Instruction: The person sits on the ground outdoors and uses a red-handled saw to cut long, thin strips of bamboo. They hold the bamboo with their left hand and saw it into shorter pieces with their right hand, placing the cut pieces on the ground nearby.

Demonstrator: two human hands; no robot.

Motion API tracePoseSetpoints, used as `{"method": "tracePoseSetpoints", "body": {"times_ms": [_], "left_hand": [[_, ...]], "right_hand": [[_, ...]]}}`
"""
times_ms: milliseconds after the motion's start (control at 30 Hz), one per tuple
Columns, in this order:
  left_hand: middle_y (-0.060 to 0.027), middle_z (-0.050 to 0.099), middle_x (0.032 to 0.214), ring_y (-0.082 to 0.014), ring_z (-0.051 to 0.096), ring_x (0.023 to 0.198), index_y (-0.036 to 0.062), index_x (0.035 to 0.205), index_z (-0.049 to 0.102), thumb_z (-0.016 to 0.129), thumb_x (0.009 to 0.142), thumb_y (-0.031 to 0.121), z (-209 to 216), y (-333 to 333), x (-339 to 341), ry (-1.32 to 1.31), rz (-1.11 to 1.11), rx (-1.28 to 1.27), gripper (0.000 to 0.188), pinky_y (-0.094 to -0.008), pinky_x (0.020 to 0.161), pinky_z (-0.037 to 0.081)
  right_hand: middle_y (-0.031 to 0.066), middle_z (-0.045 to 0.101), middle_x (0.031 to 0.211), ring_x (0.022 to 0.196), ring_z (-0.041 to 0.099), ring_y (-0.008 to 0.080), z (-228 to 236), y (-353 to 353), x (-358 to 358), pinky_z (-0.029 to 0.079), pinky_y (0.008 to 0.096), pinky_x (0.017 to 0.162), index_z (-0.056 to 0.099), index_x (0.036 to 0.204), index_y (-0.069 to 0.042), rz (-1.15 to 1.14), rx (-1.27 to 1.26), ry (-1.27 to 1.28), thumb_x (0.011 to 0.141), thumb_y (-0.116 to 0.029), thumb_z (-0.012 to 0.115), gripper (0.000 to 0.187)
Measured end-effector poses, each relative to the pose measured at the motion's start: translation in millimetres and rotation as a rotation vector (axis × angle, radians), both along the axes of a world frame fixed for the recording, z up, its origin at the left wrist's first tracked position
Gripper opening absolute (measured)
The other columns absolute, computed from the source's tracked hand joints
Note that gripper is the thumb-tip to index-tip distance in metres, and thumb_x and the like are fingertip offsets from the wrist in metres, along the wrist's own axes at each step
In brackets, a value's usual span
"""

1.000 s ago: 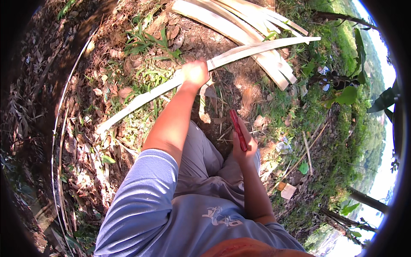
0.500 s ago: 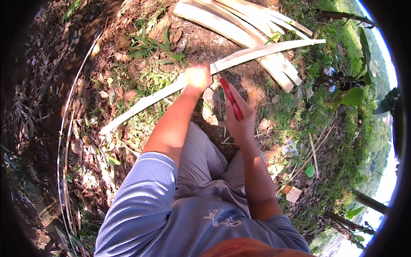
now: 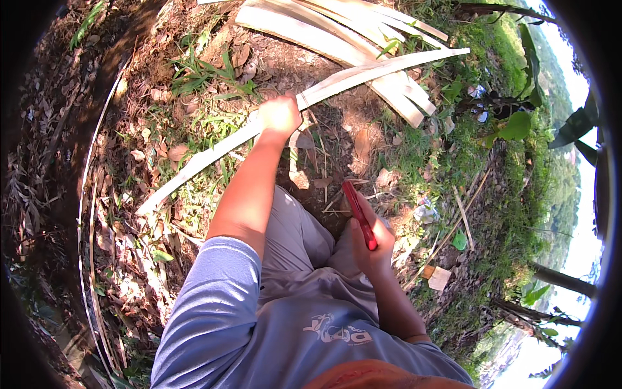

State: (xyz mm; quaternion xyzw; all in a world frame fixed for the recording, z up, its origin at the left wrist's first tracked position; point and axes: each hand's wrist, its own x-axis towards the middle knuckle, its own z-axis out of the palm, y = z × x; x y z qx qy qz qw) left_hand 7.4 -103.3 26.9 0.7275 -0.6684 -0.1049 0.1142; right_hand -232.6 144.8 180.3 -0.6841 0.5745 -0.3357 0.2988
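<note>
A long, pale wooden strip (image 3: 217, 150) runs slantwise from the lower left to the upper right. My left hand (image 3: 280, 117) is closed around it near its middle. In my right hand (image 3: 374, 245) is a slim red-handled tool (image 3: 359, 217), held close to my right knee and apart from the strip. Its far end points up and away from me; whether a blade sticks out there is too small to make out. The strip's far right end lies across a pile of wider pale slats (image 3: 317, 35).
Dry leaves, grass and thin sticks (image 3: 463, 217) cover the ground. Long thin strips (image 3: 84, 194) curve along the left side. A small tan block (image 3: 438, 277) lies at the right, near a crumpled white scrap (image 3: 424, 211). Green plants (image 3: 515, 126) line the right edge.
My right hand has drawn the red-handled tool back toward my body, away from the strip. My left hand keeps its grip on the strip. The whole view has shifted slightly.
</note>
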Motion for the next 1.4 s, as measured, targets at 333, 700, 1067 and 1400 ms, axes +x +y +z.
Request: {"method": "tracePoseSetpoints", "body": {"times_ms": [333, 700, 1067, 1400], "left_hand": [[-0.0201, 0.079, 0.084, -0.0379, 0.080, 0.078, 0.0049, 0.100, 0.066, 0.070, 0.087, 0.020, -14.1, 3.1, 6.2, -0.033, -0.027, -0.096, 0.021, -0.0494, 0.074, 0.065], [-0.0201, 0.080, 0.091, -0.0385, 0.080, 0.089, 0.0036, 0.109, 0.069, 0.070, 0.093, 0.041, -0.2, -0.1, 5.1, -0.007, -0.009, 0.002, 0.040, -0.0502, 0.081, 0.064], [-0.0162, 0.080, 0.087, -0.0333, 0.081, 0.081, 0.0068, 0.102, 0.066, 0.069, 0.087, 0.021, -9.6, 7.9, 3.4, -0.138, -0.209, -0.034, 0.020, -0.0460, 0.075, 0.064], [-0.0167, 0.080, 0.087, -0.0344, 0.080, 0.079, 0.0070, 0.099, 0.069, 0.069, 0.086, 0.020, -11.1, 5.8, 0.2, -0.121, -0.186, -0.015, 0.019, -0.0480, 0.077, 0.064]], "right_hand": [[0.0119, 0.079, 0.113, 0.084, 0.063, 0.0050, 10.7, -31.8, 9.0, 0.053, 0.0244, 0.078, 0.063, 0.151, -0.001, -0.007, 0.179, -0.020, 0.106, -0.013, 0.068, 0.047], [0.0156, 0.080, 0.106, 0.082, 0.067, 0.0089, -66.5, -159.3, 86.1, 0.056, 0.0292, 0.076, 0.064, 0.152, -0.007, 0.073, -0.007, -0.232, 0.103, -0.010, 0.069, 0.049], [0.0135, 0.078, 0.103, 0.082, 0.065, 0.0076, -73.5, -102.9, 56.3, 0.054, 0.0270, 0.076, 0.059, 0.155, -0.004, -0.020, 0.098, -0.262, 0.106, -0.005, 0.064, 0.050], [0.0173, 0.080, 0.118, 0.093, 0.069, 0.0105, -77.5, -112.0, 58.1, 0.057, 0.0289, 0.085, 0.062, 0.151, -0.001, -0.034, 0.009, -0.279, 0.106, -0.008, 0.064, 0.046]]}}
